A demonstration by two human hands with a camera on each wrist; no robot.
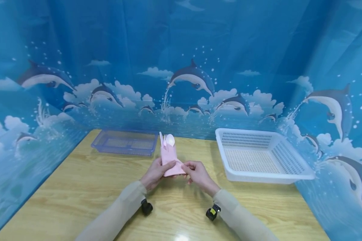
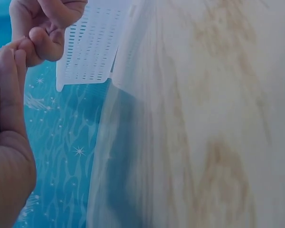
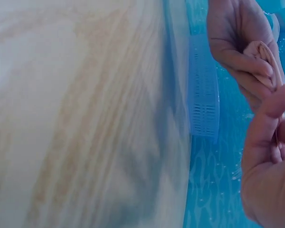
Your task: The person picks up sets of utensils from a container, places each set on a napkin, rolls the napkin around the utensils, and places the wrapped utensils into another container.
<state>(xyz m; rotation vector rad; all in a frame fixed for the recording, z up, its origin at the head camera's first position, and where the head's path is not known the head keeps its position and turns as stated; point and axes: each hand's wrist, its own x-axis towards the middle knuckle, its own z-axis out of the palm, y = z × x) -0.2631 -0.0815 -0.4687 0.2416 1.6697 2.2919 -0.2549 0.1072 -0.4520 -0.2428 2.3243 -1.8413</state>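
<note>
A pink napkin (image 1: 168, 154) is folded into a pouch, and a white plastic spoon (image 1: 170, 140), fork (image 1: 165, 139) and knife (image 1: 161, 138) stick up from its top. My left hand (image 1: 157, 171) grips the napkin's lower left part, thumb across its front. At the lower right corner, my right hand (image 1: 197, 174) pinches the napkin's edge between thumb and fingers. The right wrist view shows the napkin's folded edge (image 3: 262, 50) inside the left hand, with the right thumb (image 3: 278, 102) close against it. The utensils' lower ends are hidden inside the napkin.
A clear purple basket (image 1: 125, 142) stands at the back left of the wooden table (image 1: 108, 187). At the back right is a larger white perforated basket (image 1: 259, 174). A blue dolphin-print curtain (image 1: 138, 50) surrounds the table's back and sides.
</note>
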